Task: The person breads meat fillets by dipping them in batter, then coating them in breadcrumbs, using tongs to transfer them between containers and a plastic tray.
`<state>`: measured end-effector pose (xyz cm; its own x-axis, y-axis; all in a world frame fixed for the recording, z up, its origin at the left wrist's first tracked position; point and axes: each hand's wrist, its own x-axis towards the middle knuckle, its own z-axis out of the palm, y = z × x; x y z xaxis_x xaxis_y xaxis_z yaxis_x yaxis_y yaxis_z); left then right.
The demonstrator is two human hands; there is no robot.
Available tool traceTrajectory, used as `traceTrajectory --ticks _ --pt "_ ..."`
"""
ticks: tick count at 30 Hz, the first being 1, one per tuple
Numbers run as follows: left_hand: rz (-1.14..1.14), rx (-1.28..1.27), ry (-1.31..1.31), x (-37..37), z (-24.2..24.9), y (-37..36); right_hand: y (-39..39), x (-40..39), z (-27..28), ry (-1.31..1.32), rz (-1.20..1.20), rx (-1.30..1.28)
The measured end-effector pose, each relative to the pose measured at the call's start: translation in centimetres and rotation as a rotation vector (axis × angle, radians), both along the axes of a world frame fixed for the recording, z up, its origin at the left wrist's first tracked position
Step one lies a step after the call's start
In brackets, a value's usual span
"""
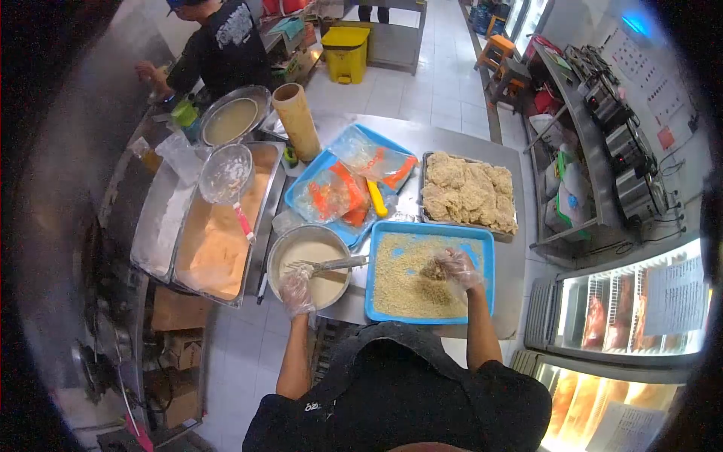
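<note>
My left hand, in a clear plastic glove, is over the left side of a metal bowl of pale batter. Its fingertips are right by the wire end of a whisk that lies across the bowl; I cannot tell whether they grip it. In a similar glove, my right hand is closed at a brownish crumb-coated piece. That piece is low over the pale crumbs in a blue tray, where patches of blue bottom show through.
Coated pieces fill a metal tray behind the crumbs. Another blue tray holds plastic packets and a yellow-handled tool. Left are bins of orange powder and white flour, with a sieve. A person stands back left.
</note>
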<state>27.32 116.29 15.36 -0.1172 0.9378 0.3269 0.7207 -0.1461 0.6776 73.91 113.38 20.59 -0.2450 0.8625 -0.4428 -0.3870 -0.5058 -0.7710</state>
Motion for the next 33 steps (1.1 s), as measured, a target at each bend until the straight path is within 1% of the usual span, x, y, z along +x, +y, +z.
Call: traceTrajectory --ticks 1,2,4,5,6,7,8,9,11,12,13,14,15,16,17,18,19,20,21,23,24,26,27,28,29,30,31,33 --pt "0.051 -0.104 -0.137 1.3 2.9 -0.2 0.5 1.6 -3.7 0.366 0.040 -0.064" --pt "0.101 -0.209 -0.273 2.1 4.5 -0.3 0.6 1.5 -3.5 0.732 0.079 -0.128" --pt "0.072 -0.148 -0.166 1.9 3.8 -0.4 -0.4 0.4 -3.5 -0.241 -0.014 0.449" --pt "0.061 -0.115 -0.111 1.5 3.2 -0.4 -0.1 0.2 -3.2 -0.410 -0.072 0.403" --pt "0.028 -0.064 -0.164 0.7 1.3 -0.3 0.3 0.0 -2.9 -0.572 -0.122 0.341" --pt "-0.008 -0.013 -0.218 -0.2 -1.7 -0.1 1.1 0.9 -3.5 -0.402 -0.178 -0.041" --pt "-0.048 0.037 -0.272 -0.6 -3.3 0.1 1.2 1.7 -4.4 -0.208 -0.190 -0.217" --pt "0.027 -0.120 -0.236 0.4 -0.5 -0.2 1.3 2.7 -5.6 -0.033 -0.222 -0.405" --pt "0.184 -0.426 -0.159 2.1 4.7 -0.7 0.7 3.5 -8.5 0.343 -0.188 -0.362" --pt "0.102 -0.298 -0.108 1.4 3.5 -0.6 0.2 3.9 -9.9 0.532 -0.174 -0.334" --pt "0.018 -0.170 -0.061 0.5 1.3 -0.6 -0.2 4.4 -10.9 0.717 -0.160 -0.304" --pt "-0.063 -0.043 -0.013 0.0 0.0 -0.5 -0.1 4.2 -10.2 0.541 -0.115 -0.082" --pt "-0.036 -0.064 -0.052 0.2 0.2 -0.4 -0.1 4.1 -9.4 0.351 -0.102 0.122" --pt "-0.011 -0.090 -0.089 0.4 0.7 -0.6 -0.1 1.9 -4.9 -0.213 -0.059 0.488" --pt "0.006 -0.120 -0.124 0.7 0.9 -0.7 -0.3 0.2 -0.9 -0.520 -0.003 0.603" --pt "0.010 -0.156 -0.498 0.2 -0.3 -0.6 -0.3 -1.5 3.2 -0.835 0.035 0.703" --pt "0.005 -0.210 -0.872 -1.0 -2.6 -0.4 -0.4 -2.4 6.6 -0.877 0.069 0.570" --pt "0.004 -0.282 -1.238 -1.6 -4.2 -0.1 -0.6 -2.0 8.3 -0.908 0.092 0.431" --pt "0.006 -0.284 -0.990 -1.4 -4.6 0.5 -0.6 -0.6 7.5 -1.098 0.157 0.507" --pt "0.027 -0.243 -0.486 -2.1 -4.8 0.7 0.6 1.0 8.6 -1.178 0.153 0.511" --pt "0.045 -0.206 -0.233 -3.1 -4.9 0.3 1.9 1.5 10.7 -1.072 0.075 0.450" --pt "-0.093 0.029 0.344 -5.6 -10.3 -0.1 4.4 5.6 9.2 -0.857 -0.061 0.596" --pt "-0.134 0.182 0.624 -6.7 -13.3 -0.2 6.3 7.9 9.1 -0.962 -0.046 0.558" --pt "-0.107 0.075 0.546 -5.1 -9.6 -0.3 8.4 10.0 8.9 -1.067 -0.029 0.520" --pt "-0.072 -0.029 0.469 -2.8 -4.5 -0.4 10.2 11.3 8.3 -0.981 -0.146 0.546" --pt "-0.030 -0.127 0.396 -0.5 0.9 -0.5 12.4 13.2 7.1 -0.947 -0.192 0.673" --pt "0.016 -0.145 0.153 0.1 1.1 -0.5 14.7 15.1 5.9 -0.914 -0.233 0.800" --pt "0.117 -0.137 -0.341 1.0 1.5 -0.6 20.5 20.9 1.8 -0.829 -0.201 0.909"
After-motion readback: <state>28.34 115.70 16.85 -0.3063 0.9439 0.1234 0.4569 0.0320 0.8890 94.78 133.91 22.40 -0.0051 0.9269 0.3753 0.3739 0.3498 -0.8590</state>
